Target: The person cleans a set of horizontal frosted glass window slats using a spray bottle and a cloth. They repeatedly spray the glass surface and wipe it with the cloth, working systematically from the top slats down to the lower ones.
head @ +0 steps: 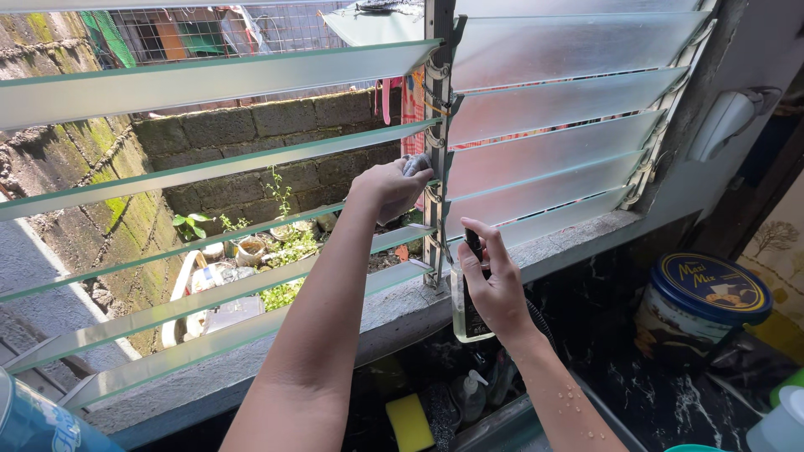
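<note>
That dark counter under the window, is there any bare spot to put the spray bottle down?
The dark counter looks bare between the right hand holding the spray bottle and the round blue-lidded tub. The sill above it is also bare. Below the hands it is crowded: a yellow sponge and a pump bottle.

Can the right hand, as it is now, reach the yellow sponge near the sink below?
Probably yes, but not freely. The right hand holds a spray bottle, so it is occupied. The yellow sponge lies below it with nothing between them.
</note>
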